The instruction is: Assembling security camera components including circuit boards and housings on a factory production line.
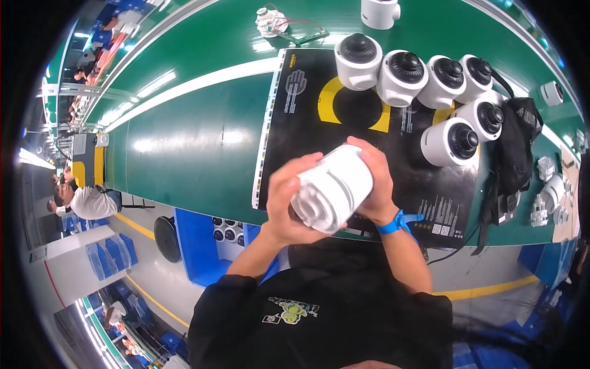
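Observation:
Both of my hands hold a white cylindrical housing (344,178) above the near edge of the black mat (295,141). It is tilted, and its recessed, moulded end points down and to the left. My left hand (284,206) is wrapped round that end, fingers curled over the side. My right hand (380,178), with a blue strap (399,222) at its wrist, grips the opposite end. Beyond and to the right, several similar white units with black ribbed round ends, such as this white unit (359,69), are on the mat. Two of them (440,142) lie tipped with black ends facing right.
A green workbench (190,132) carries the mat. At its back are a white part with wires (270,22) and another white housing (378,13). A black bag (515,150) lies right of the units, near loose white parts (539,212). Below the bench stands a blue bin (195,246).

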`<control>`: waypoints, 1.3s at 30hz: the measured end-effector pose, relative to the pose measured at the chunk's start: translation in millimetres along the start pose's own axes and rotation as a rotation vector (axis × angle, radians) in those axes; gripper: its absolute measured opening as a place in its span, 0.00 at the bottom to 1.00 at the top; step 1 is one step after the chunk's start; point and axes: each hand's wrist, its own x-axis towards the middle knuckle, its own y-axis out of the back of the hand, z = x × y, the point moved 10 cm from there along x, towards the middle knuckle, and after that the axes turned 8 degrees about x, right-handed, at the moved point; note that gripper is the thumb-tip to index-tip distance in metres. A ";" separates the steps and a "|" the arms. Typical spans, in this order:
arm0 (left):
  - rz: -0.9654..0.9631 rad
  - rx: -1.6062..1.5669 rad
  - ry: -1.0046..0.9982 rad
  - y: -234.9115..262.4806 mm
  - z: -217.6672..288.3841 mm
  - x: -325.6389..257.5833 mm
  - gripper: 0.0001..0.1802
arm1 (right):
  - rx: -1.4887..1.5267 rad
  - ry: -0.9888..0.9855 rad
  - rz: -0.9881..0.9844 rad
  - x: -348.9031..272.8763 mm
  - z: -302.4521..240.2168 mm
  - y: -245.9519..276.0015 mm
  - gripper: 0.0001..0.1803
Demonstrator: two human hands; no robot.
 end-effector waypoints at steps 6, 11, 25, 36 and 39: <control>-0.086 0.068 0.098 5.5 -2.2 17.0 0.48 | -0.025 -0.199 -0.032 -11.4 14.5 -18.5 0.41; -0.100 0.039 0.215 18.1 -2.6 15.5 0.46 | -0.042 -0.223 -0.078 -11.8 7.1 -26.4 0.38; 0.736 0.306 0.871 222.8 10.6 -228.6 0.38 | 0.159 -0.422 -0.564 -36.8 4.4 -73.1 0.41; 0.735 0.204 0.720 253.4 -83.2 -146.7 0.36 | -0.185 -0.170 -1.050 -17.7 -37.9 -162.3 0.43; 1.012 -0.602 0.936 231.8 -200.6 -96.5 0.28 | -0.334 -0.205 -0.986 -8.6 -2.0 -133.7 0.42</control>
